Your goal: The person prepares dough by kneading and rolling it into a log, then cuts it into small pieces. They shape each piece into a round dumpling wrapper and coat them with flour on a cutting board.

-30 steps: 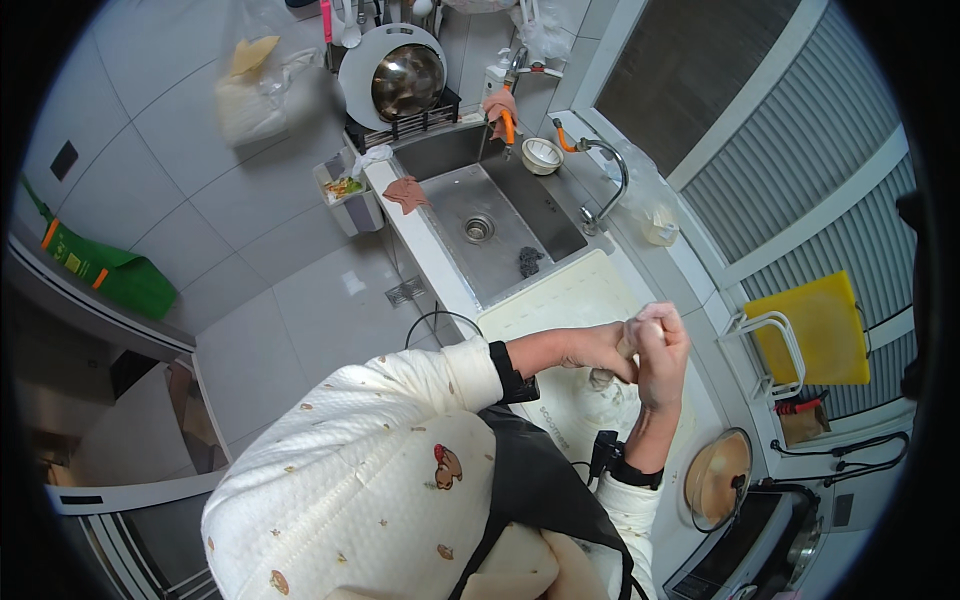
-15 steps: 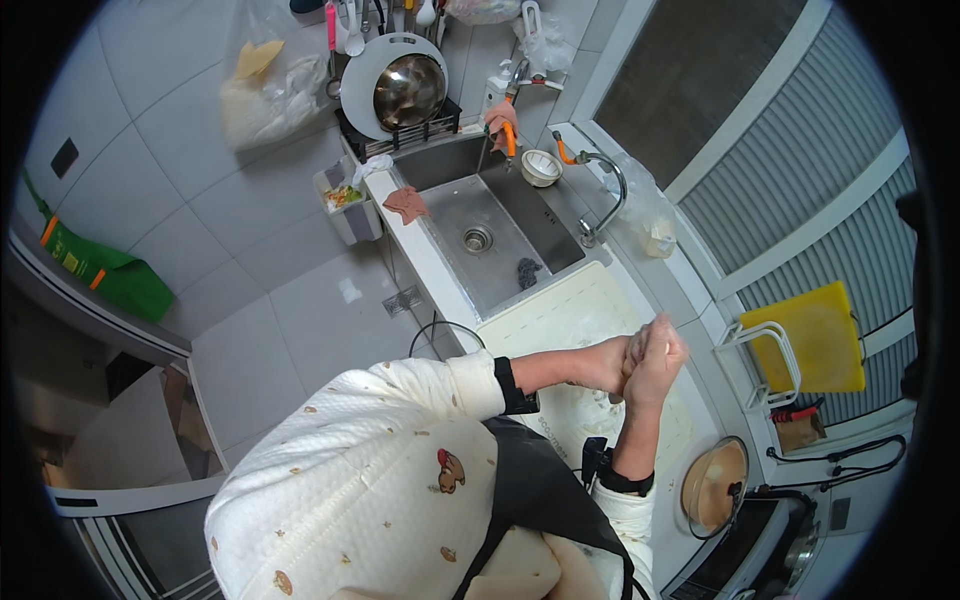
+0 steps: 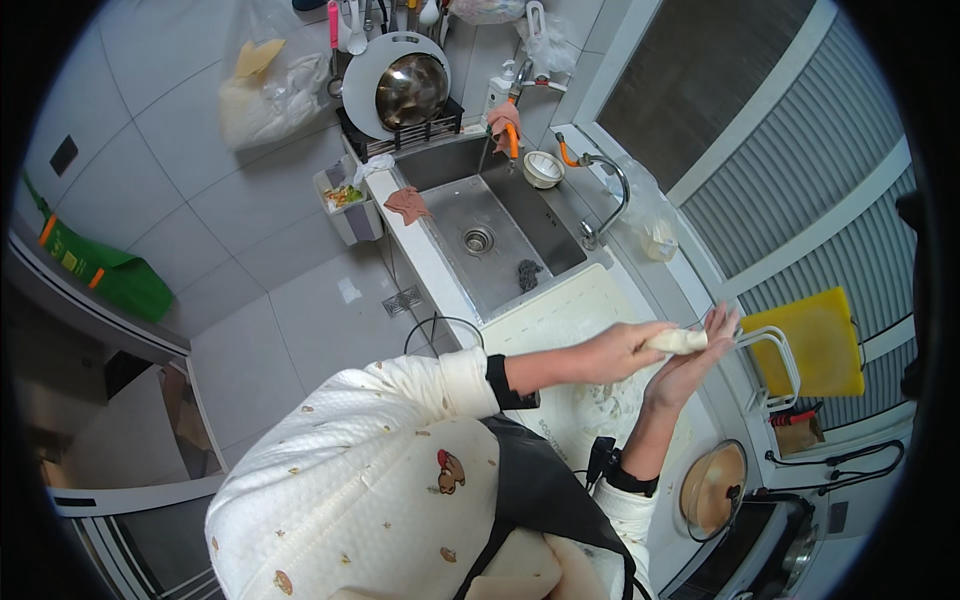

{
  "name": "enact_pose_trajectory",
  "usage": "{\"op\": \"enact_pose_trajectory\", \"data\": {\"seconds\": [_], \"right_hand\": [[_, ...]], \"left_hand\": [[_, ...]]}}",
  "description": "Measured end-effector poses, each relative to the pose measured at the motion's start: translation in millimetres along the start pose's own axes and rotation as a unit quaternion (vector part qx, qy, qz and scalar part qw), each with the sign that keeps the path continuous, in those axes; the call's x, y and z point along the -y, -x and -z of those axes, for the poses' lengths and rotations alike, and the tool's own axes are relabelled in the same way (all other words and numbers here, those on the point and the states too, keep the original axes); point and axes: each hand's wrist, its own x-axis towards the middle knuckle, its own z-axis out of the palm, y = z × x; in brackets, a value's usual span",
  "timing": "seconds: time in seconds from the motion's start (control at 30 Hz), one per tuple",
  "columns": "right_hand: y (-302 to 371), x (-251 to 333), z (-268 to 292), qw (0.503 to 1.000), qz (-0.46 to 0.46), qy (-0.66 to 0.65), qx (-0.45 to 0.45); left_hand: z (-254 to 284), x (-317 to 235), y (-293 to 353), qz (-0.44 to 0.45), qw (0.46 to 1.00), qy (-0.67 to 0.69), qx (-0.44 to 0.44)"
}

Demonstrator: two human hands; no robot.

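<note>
Dough, or something much like it, shows to me as a pale, stubby piece held in the air by the right edge of the cream mat on the counter. I see the left hand pinching its left end between thumb and fingers. The right hand is open, fingers extended, at the other end; I cannot tell whether it touches. The sink lies just past the mat's upper edge.

The quilted cream top bears small brown motifs and 1 larger brown-and-red print; a black apron and 2 black wristbands are worn.
</note>
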Motion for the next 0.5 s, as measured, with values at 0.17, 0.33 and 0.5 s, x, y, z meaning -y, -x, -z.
{"op": "enact_pose_trajectory", "data": {"seconds": [0.17,0.33,0.5], "right_hand": [[19,-20,13,0.979,-0.096,-0.091,0.154],[25,-16,10,0.960,-0.119,-0.106,0.229],[42,-29,-7,0.988,-0.066,0.039,0.134]], "left_hand": [[-23,17,4,0.025,0.948,0.315,0.026],[-38,20,-10,0.004,0.966,0.215,-0.145],[-26,48,-35,0.004,0.969,0.127,-0.210]]}}
